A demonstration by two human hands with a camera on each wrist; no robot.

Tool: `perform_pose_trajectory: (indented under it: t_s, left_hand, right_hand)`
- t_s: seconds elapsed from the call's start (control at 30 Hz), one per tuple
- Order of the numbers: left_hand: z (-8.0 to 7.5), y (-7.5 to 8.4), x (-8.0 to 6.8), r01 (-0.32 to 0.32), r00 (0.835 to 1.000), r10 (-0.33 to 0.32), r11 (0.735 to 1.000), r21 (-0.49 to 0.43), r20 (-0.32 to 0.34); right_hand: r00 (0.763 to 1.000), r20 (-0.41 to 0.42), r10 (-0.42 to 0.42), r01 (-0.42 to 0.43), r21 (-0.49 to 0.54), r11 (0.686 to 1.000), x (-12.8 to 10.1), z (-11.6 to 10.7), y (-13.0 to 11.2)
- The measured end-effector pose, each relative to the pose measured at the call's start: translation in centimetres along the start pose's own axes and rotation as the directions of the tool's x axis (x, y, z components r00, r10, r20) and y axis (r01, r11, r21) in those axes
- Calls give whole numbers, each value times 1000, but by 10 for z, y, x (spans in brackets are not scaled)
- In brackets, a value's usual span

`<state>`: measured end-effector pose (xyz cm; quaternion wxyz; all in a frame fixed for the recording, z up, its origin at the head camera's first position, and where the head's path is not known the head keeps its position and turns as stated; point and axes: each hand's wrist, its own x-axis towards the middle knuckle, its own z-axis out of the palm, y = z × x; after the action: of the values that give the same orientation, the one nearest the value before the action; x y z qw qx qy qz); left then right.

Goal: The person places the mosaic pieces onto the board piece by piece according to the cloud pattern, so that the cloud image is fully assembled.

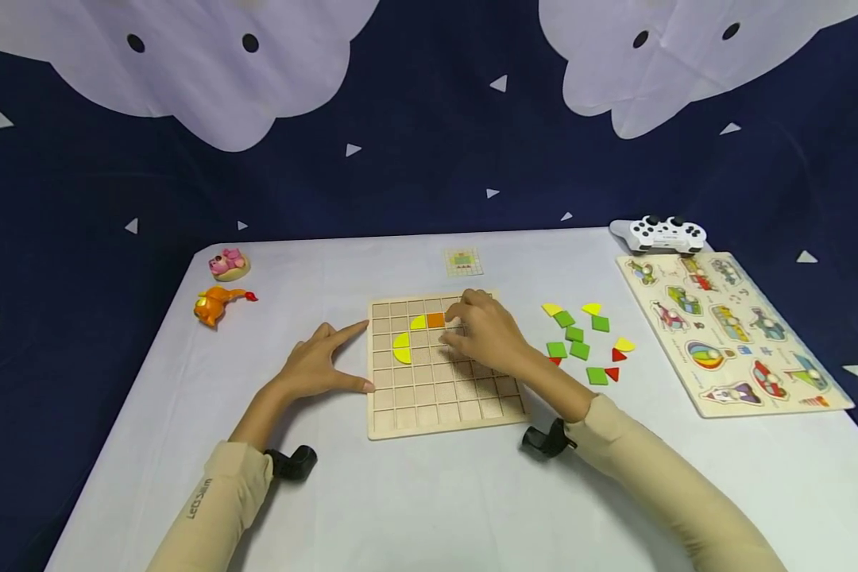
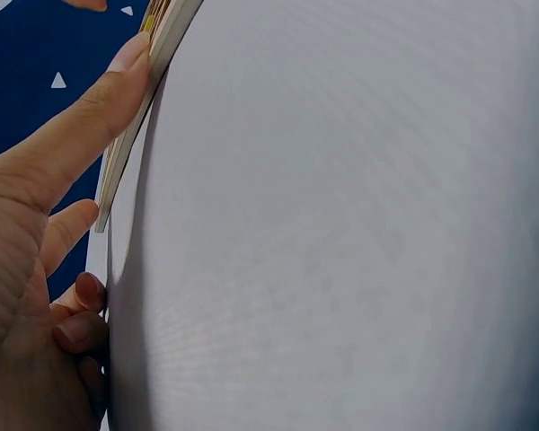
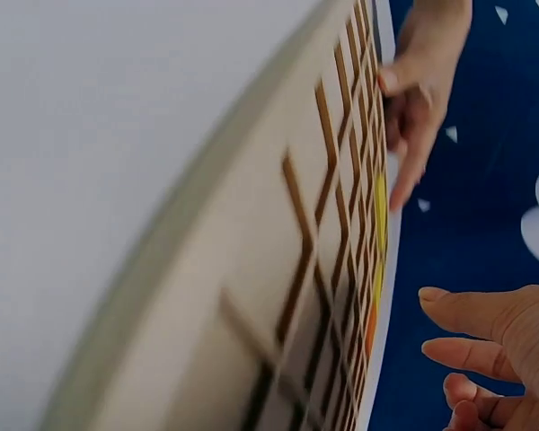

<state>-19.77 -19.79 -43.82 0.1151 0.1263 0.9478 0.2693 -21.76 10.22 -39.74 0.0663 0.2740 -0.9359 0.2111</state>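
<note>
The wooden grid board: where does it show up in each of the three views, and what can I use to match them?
Head: the wooden grid board lies centre on the table, between both hands.
Left wrist: only its edge shows, upper left, with the left hand touching it.
Right wrist: it fills the middle, seen edge-on, with the right hand at lower right.
Shared landmark: the left hand's index finger along the board's left edge.

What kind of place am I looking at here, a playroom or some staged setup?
Probably a staged tabletop play setup, not a real playroom: a white-covered table before a navy backdrop printed with clouds and triangles. Toys are laid out: a wooden grid board, a peg puzzle, and a white game controller.
</note>
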Motion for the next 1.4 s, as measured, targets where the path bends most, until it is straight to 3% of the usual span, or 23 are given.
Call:
perform_pose_trajectory:
  t_s: [0.3,0.63,1.03,1.4]
  left_hand:
    - [0,0,-1,-4,1000,4,1000,3,-4]
    - [-2,3,-1,1,1000,-1,1000,3,3]
    - [-1,-1,0,8,1000,-8,1000,-12,13]
    - [-1,0,0,11,1000,-11,1000,-7,12]
  right_hand:
    - [986,38,165,-165,1,986,-11,-23,42]
    - [963,28,268,-267,-44,963,-30,-40,90]
    - [945,4,326,-324,-93,941,-44,-59,123]
    - [940,54,336,-331,-94,939,-44,-54,135]
